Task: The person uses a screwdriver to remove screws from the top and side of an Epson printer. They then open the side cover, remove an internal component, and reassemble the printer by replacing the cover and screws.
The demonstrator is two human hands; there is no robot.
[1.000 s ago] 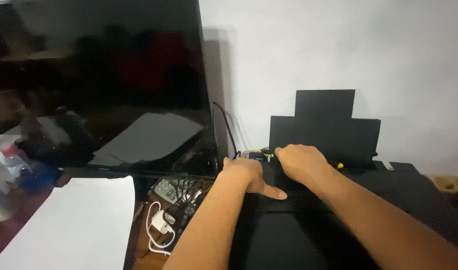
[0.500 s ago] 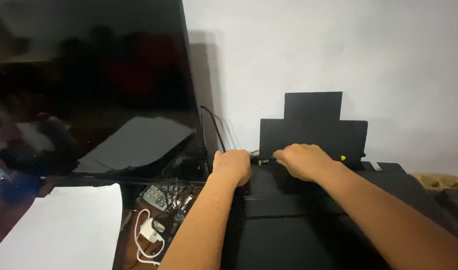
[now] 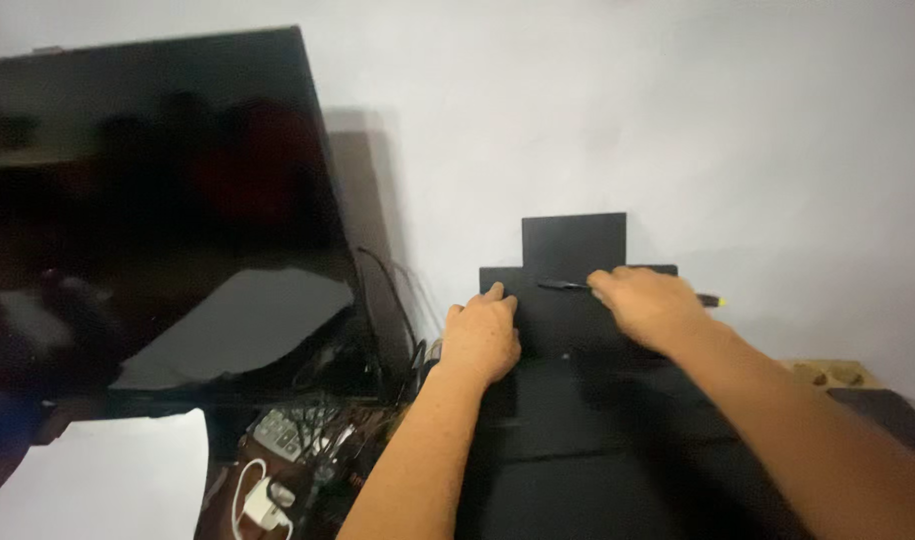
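Observation:
A black printer (image 3: 588, 440) stands against the white wall, its rear paper tray (image 3: 575, 245) raised upright. My left hand (image 3: 481, 335) rests on the left edge of that tray's lower part, fingers curled over it. My right hand (image 3: 650, 305) lies on the tray's right side, over a thin dark pen-like object with a yellow tip (image 3: 716, 300). Whether the right hand grips that object is unclear. Both forearms reach in from the bottom of the view.
A large dark screen (image 3: 158, 200) stands at the left, reflecting the room. Below it lie a white sheet (image 3: 108, 480), a power strip (image 3: 278, 430), a white charger (image 3: 263, 505) and tangled cables (image 3: 378, 340). A tan object (image 3: 828, 373) sits at right by the wall.
The view has tilted up and shifted, so the printer sits lower in the frame. Both hands have moved up onto the raised rear tray and spread further apart.

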